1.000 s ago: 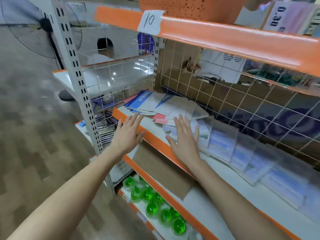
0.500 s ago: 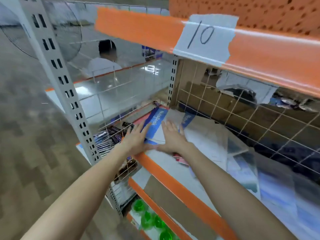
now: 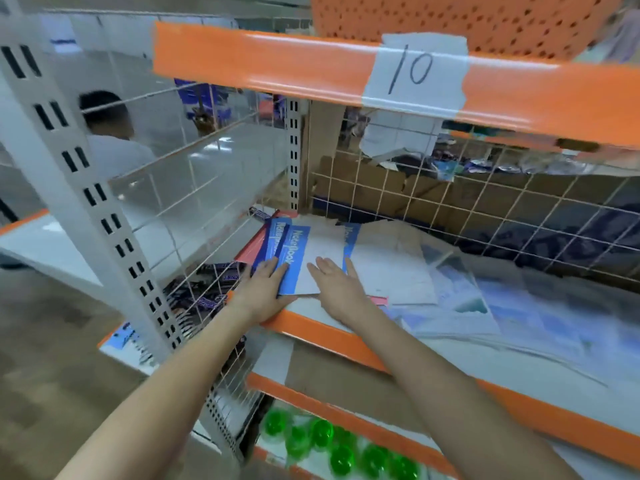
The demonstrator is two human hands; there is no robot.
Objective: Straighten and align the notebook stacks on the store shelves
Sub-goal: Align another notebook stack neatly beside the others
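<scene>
A loose stack of blue and white notebooks (image 3: 301, 251) lies at the left end of the orange-edged shelf (image 3: 332, 336). My left hand (image 3: 261, 289) presses flat on the stack's left front corner, fingers straight on the blue cover. My right hand (image 3: 337, 289) lies flat on the white part of the top notebook, fingers straight. More notebooks (image 3: 388, 268) spread unevenly to the right, with clear-wrapped packs (image 3: 485, 306) fanned along the shelf beyond them.
A wire grid (image 3: 450, 209) backs the shelf and a wire side panel (image 3: 194, 209) closes its left end. An upper orange shelf edge bears a paper label "10" (image 3: 415, 71). Green bottles (image 3: 322, 434) stand on the shelf below. A person (image 3: 107, 133) sits beyond the rack.
Both hands have reached forward from the shelf's front edge to the notebook stack at the left end and now lie flat on it. The view has moved closer.
</scene>
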